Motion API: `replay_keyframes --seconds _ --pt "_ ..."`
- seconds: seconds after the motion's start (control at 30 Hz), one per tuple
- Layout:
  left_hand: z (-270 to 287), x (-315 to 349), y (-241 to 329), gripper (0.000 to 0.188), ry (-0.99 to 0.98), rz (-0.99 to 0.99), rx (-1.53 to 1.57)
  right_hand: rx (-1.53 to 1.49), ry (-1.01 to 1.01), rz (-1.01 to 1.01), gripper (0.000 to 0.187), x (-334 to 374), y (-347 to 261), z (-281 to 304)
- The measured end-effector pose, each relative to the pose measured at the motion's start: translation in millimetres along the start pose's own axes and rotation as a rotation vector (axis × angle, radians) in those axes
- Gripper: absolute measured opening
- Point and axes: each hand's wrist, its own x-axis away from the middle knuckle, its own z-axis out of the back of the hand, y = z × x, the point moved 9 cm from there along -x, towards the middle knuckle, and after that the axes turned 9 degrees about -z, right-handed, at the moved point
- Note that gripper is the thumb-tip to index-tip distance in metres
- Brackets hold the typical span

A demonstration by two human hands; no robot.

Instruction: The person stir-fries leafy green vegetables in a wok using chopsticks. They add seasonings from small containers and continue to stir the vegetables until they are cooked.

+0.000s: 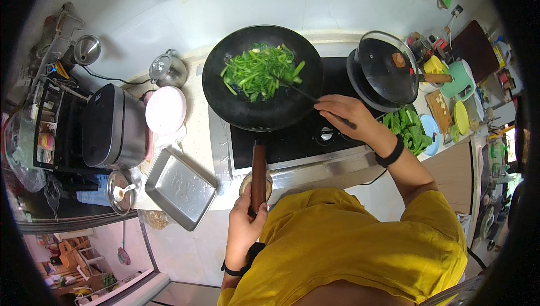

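Observation:
A black wok (225, 106) sits over the left side of the cooktop with chopped leafy greens (259, 69) heaped in its middle. Its brown wooden handle (259, 173) points toward me, and my left hand (246, 224) is closed around the near end. My right hand (346, 115) grips the dark handle of a spatula (306, 95), which slants down to the left. The spatula's working end is hidden among the greens at the right of the pile.
At the right burner stands a pan with a glass lid (382, 64), beside raw green leaves (408, 128). A cutting board (439, 112) lies farther right. On the left are a metal tray (180, 190), a dark rice cooker (115, 126), a white round lid (166, 109) and a steel pot (169, 69).

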Motion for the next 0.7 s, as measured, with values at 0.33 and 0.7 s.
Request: replay_keyframes --seconds 0.33,0.7 --pt "0.2 -0.5 7.5 0.053 0.009 -0.071 -0.033 -0.604 0.333 -0.707 0.017 35.9 78.0 36.4" --pt "-3.2 2.1 14.8 0.053 -0.002 -0.082 0.011 -1.152 0.492 -0.641 0.022 -9.8 91.5 -35.2"
